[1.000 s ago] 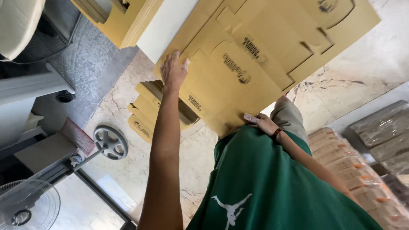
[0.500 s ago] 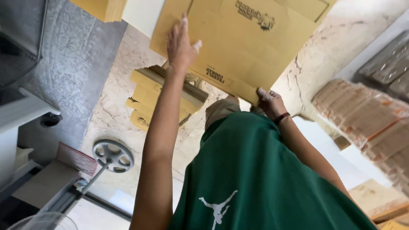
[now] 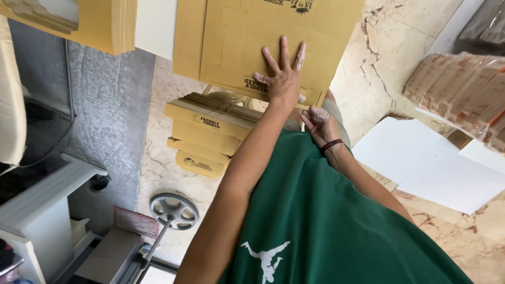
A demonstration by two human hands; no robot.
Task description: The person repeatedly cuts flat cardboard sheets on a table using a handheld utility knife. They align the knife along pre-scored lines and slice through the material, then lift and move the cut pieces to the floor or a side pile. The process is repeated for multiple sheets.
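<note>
My left hand (image 3: 283,78) lies flat with spread fingers on a large flat brown cardboard box blank (image 3: 251,40) printed in dark ink, near its lower edge. My right hand (image 3: 320,127), with a red and black band at the wrist, sits just below that edge against my green shirt. Its fingers are loosely bent and nothing shows in them. Under the blank, a stack of folded brown cardboard boxes (image 3: 207,137) rests on the marble floor.
Another pile of brown cardboard (image 3: 107,16) is at the upper left. White sheets (image 3: 433,167) lie on the floor at the right, below rows of brown packs (image 3: 476,95). A fan base (image 3: 173,209) and white furniture (image 3: 39,206) stand at the lower left.
The view has swung so the cardboard blank sits higher and closer. My left hand stays pressed on it with fingers spread wider. My right hand has come off the blank's edge toward my body.
</note>
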